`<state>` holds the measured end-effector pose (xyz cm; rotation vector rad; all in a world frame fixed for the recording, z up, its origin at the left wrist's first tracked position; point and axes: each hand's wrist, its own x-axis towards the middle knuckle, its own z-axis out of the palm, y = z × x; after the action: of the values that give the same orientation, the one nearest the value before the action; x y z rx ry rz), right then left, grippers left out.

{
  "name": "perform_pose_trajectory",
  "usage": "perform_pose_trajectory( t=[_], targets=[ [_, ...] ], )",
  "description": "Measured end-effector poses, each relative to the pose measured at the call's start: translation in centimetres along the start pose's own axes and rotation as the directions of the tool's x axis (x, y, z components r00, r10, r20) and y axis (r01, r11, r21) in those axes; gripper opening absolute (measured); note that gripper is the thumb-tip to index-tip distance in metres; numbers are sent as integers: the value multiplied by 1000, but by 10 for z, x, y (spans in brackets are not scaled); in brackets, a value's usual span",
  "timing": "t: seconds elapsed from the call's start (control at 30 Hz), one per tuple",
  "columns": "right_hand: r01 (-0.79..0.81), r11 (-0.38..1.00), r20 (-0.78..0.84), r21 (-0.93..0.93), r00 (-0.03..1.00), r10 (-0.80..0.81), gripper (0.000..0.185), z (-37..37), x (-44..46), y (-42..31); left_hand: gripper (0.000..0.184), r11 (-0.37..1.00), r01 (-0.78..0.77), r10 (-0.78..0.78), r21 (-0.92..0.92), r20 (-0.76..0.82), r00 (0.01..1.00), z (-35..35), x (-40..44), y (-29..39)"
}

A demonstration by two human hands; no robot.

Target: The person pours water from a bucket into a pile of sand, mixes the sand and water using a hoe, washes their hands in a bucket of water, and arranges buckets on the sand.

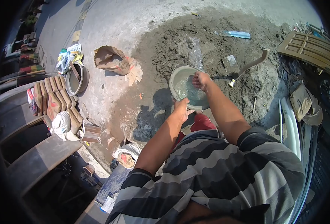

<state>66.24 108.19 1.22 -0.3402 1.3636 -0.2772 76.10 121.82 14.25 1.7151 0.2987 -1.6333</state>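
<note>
A bucket of greenish, rippling water stands tilted in front of me, above my red-clad legs. My left hand is closed on its near rim, thumb on top and fingers beneath. Over the water at the bucket's right side hangs my right hand, fingers loosely bent and slightly apart, with nothing seen in it. Whether its fingertips touch the water I cannot make out. To the right, a hoe with a curved handle lies on the wet grey sand or mortar heap.
An open paper sack lies to the left, near a second bucket with a stick in it. Stacked bags or blocks stand farther left. A wooden panel door and pale pipes line the right side.
</note>
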Motion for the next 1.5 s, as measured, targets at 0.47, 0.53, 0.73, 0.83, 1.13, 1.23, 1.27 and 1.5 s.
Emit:
perform_pose_trajectory(
  t=[0.47,0.53,0.73,0.83,1.13,1.23,1.27,1.5],
  targets=[
    [-86,966,189,-244,973,135,44,65,-7,12,25,982,24,-38,-185,-75,996,-34,-3,-7],
    [-133,883,85,-450,978,191,38,69,9,34,29,988,7,-21,-153,-89,996,-41,-2,-18],
    [-177,660,31,-730,956,291,28,69,37,87,40,986,-3,2,-166,-4,1000,-38,-42,-4],
    [-428,900,476,77,809,345,25,66,12,51,40,980,18,-23,-197,-22,999,-49,-22,-12],
    [-266,741,7,-616,939,343,24,46,58,84,41,977,2,-14,-215,-52,999,-45,-30,-12],
    [-264,917,225,-300,914,337,25,69,29,76,42,972,17,-50,-232,-136,989,-46,-32,-12],
    [-270,955,325,-123,898,296,27,81,12,65,42,973,18,-50,-230,-135,990,-51,-25,-15],
    [-126,976,239,-180,956,168,32,85,-9,44,39,969,-27,3,-246,-99,995,-61,-8,-18]
  ],
)
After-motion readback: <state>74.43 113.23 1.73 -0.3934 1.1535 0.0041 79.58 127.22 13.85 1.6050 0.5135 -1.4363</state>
